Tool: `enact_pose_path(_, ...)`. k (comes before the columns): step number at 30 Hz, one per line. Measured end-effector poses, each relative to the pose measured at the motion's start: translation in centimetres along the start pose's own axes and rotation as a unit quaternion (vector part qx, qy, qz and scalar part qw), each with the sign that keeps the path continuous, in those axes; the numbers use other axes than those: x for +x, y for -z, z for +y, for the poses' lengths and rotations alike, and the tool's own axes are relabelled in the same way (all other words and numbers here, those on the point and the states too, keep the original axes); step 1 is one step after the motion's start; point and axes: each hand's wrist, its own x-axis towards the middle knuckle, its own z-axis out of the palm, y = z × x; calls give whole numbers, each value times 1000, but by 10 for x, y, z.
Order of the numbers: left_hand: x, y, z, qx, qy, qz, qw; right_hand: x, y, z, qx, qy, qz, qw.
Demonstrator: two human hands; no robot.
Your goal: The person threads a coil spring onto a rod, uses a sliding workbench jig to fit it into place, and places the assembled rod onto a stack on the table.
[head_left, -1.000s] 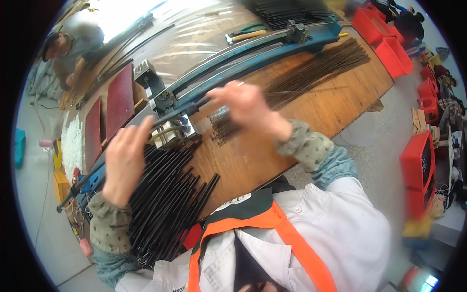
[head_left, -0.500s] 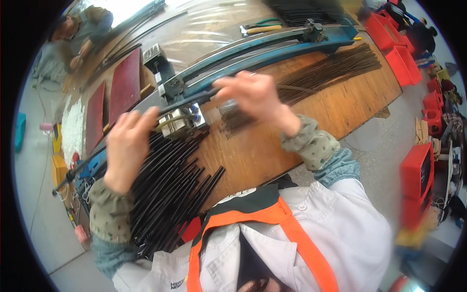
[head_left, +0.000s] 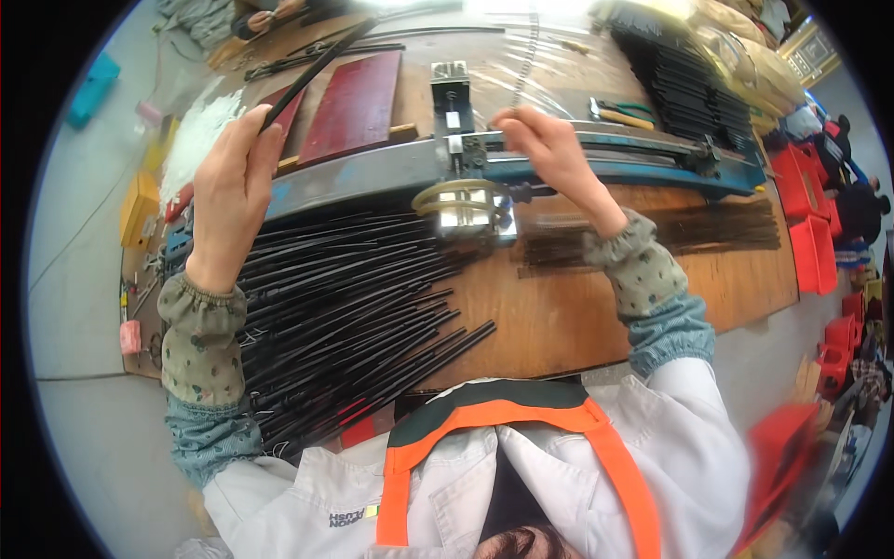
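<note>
Left hand [head_left: 228,182] clamped on black rod [head_left: 321,70], fingers and thumb closed round lower end; rod tilts up and to right, over maroon boards [head_left: 352,107]. Right hand [head_left: 563,163] above blue rail [head_left: 610,173], fingers curled, tips near lower end of thin ridged strand [head_left: 527,61]; cannot tell whether they grip it. Metal clamp block [head_left: 466,212] between hands, nearer body. Heap of black rods [head_left: 345,321] on wooden bench [head_left: 568,321], below left hand. Thin brown rods [head_left: 689,228] beside right forearm.

Wooden table [head_left: 568,317], black rods [head_left: 363,307], brown rods [head_left: 708,226]
</note>
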Motion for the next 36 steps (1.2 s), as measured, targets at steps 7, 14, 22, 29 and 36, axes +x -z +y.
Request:
enact_pose_path(7,-69,31,-42,47,93,-15,994,61,-50,8,-118,151,-82,978)
enact_pose_path(14,-88,21,-46,-9,149,-38,988,74,-80,-16,-360,137,-243,890)
enact_pose_path(22,-77,-17,-75,48,107,-108,987,-3,60,83,-467,166,-8,868)
enact_pose_path(29,-3,-153,-18,-66,-84,-154,982,-52,167,102,-517,114,17,848)
enact_pose_path(36,-12,-174,-18,-85,-4,-222,971,-64,171,133,-466,147,60,870)
